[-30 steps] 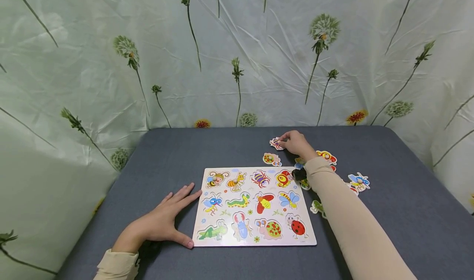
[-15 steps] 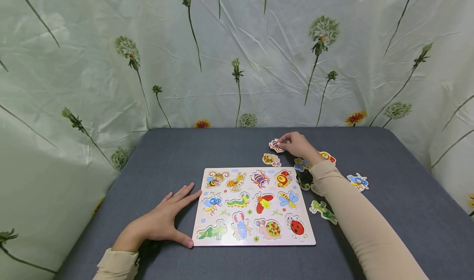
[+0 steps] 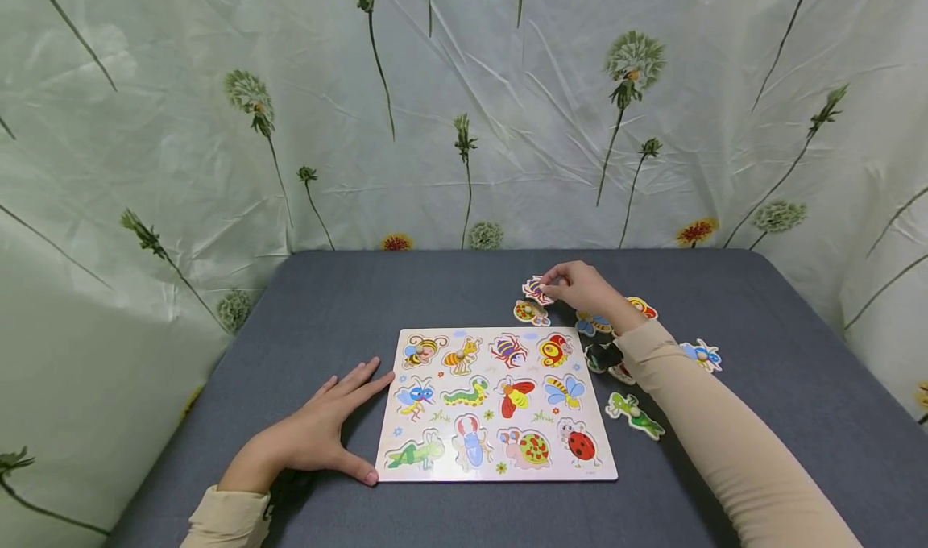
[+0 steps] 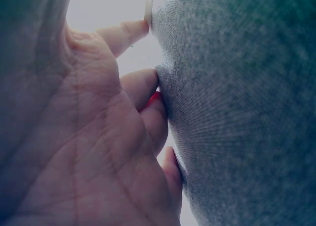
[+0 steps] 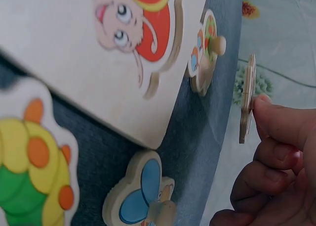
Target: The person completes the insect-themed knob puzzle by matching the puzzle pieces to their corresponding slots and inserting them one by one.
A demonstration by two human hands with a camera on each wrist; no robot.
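Observation:
My right hand (image 3: 580,288) pinches a spider puzzle piece (image 3: 534,290) beyond the board's far edge. In the right wrist view the spider piece (image 5: 248,97) is edge-on between thumb and fingers, held off the cloth. Just below it in the head view lies a snail piece (image 3: 532,313) with a knob. At the left of the white insect puzzle board (image 3: 496,479), my left hand (image 3: 312,429) lies with fingers spread, thumb and fingertips at the board's edge. Its palm fills much of the left wrist view. The bee and ant places on the board show knobs.
Right of the board lie loose knobbed pieces: a green grasshopper (image 3: 635,416), a blue-winged insect (image 3: 701,354), a dragonfly (image 3: 593,323) and a red-yellow one (image 3: 643,308). My right wrist and sleeve partly cover several. A flowered curtain (image 3: 435,169) hangs behind the grey table (image 3: 348,290).
The right hand has drawn the spider piece slightly nearer, towards the snail piece. Its forearm has swung right, uncovering the grasshopper piece. The left hand stays put.

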